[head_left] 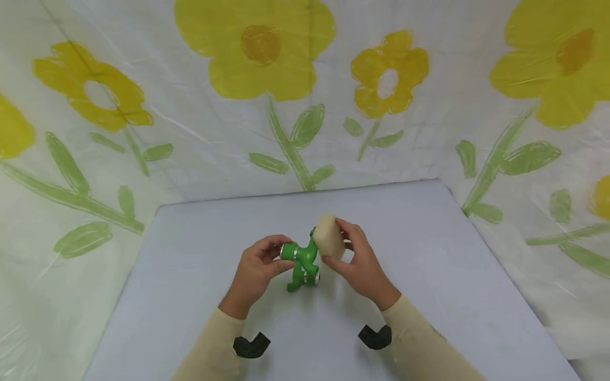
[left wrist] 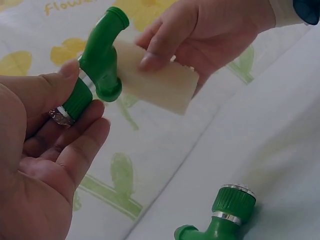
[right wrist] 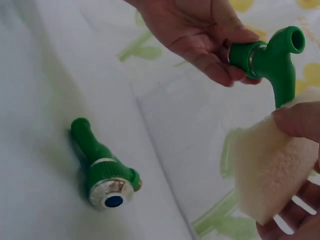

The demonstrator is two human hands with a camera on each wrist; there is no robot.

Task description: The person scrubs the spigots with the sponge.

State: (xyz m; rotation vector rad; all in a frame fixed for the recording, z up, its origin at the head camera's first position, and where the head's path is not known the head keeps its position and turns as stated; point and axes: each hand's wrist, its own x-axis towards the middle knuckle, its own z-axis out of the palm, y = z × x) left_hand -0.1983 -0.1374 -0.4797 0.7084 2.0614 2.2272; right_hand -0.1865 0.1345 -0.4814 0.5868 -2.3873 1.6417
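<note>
My left hand (head_left: 256,267) pinches a green plastic tap (left wrist: 102,55) by its ribbed knob, between thumb and fingers. The tap's spout end points away from that hand. In my right hand (head_left: 358,259) is a cream sponge (head_left: 329,235), gripped between thumb and fingers. The sponge lies against the tap's body in the left wrist view. A second green tap (right wrist: 102,160) rests on the table below the held one. It has a silver band and a clear cap with a blue centre, seen in the right wrist view.
The white table (head_left: 200,328) stretches out on every side of the hands. Behind it and at both sides hangs a pale sheet (head_left: 200,132) painted with yellow flowers. Black curved pieces (head_left: 251,346) sit at both sleeves near the wrists.
</note>
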